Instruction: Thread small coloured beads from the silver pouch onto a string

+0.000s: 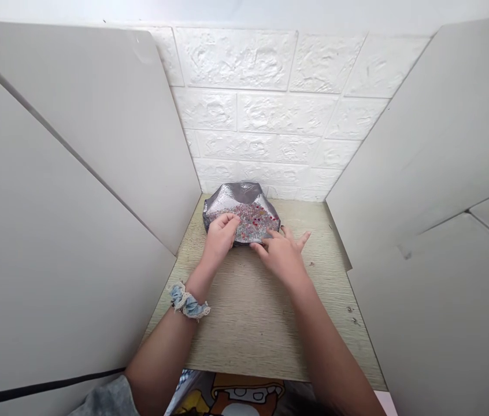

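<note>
A shiny grey foil tray [227, 195] stands at the far end of the wooden table [248, 323], against the brick wall. It holds a heap of small coloured beads [255, 219]. My left hand [219, 237] reaches into the tray's near left side with its fingers curled in a pinch over the beads; what they hold is too small to see. My right hand [282, 251] rests at the tray's near right edge, fingers spread, thumb and forefinger touching the rim.
Tall white panels [75, 202] wall in the table on the left and on the right [435, 190]. A white brick wall [279, 115] closes the back. A few tiny specks [351, 312] lie near the table's right edge. A blue scrunchie [188, 301] is on my left wrist.
</note>
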Demonstrator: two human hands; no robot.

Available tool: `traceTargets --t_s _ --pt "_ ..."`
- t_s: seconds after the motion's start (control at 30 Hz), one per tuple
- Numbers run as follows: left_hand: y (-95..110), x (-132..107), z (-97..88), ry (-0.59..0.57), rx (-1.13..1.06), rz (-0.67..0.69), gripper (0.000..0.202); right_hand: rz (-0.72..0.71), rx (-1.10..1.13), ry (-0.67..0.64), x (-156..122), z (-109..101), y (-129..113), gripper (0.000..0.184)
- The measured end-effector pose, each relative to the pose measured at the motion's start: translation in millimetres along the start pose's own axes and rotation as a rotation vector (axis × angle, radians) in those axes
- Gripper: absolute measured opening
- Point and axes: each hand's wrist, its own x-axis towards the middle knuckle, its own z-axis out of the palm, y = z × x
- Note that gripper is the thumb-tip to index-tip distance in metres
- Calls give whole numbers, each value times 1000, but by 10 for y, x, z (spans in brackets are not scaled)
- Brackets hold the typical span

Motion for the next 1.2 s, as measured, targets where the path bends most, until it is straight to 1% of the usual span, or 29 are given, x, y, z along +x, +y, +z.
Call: traceTargets --t_s 0.07,0.1,0.13,0.23,0.27,0.37,0.5,0.67,0.87,1.2 --pt "-59 13 11 -45 116 56 15 54 63 -68 22 -12 0 52" --pt "-90 17 15 -62 178 98 16 83 81 -85 37 -7 3 55" --pt "-120 20 18 -51 230 142 17 101 90 -88 54 5 7 54" --pt "-188 20 24 -64 323 196 20 100 106 -32 100 73 21 34" --pt "-200 18 25 -73 339 196 21 92 115 -13 112 100 26 31" --pt "-207 11 23 -83 372 190 22 87 121 13 142 170 41 31" --pt "-193 4 19 -100 391 178 21 93 98 -11 186 227 61 30" --pt "-195 1 21 -110 414 182 21 80 122 -4 226 269 75 35" --pt "-183 -8 21 -97 414 208 20 86 131 -8 212 259 74 33" --pt "-145 -30 30 -97 423 193 20 86 77 -23 170 228 39 29"
